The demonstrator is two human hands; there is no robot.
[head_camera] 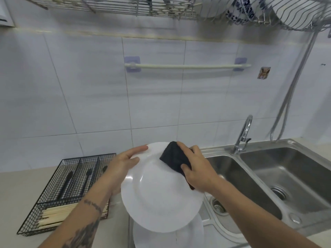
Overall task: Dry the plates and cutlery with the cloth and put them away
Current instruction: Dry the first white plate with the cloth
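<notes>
A white plate [157,197] is held tilted above the counter, in front of me. My left hand [121,163] grips its left rim, thumb on the face and fingers behind. My right hand [195,169] holds a dark folded cloth [174,156] and presses it against the plate's upper right part. Another white plate [172,237] lies on the counter right below. To the left, a black wire cutlery tray [53,208] holds black cutlery [67,181] and pale chopsticks [53,217].
A steel double sink [268,176] with a tap [243,135] lies to the right. Overhead, a wire dish rack [232,13] carries bowls and plates. A white towel rail [186,66] is fixed on the tiled wall.
</notes>
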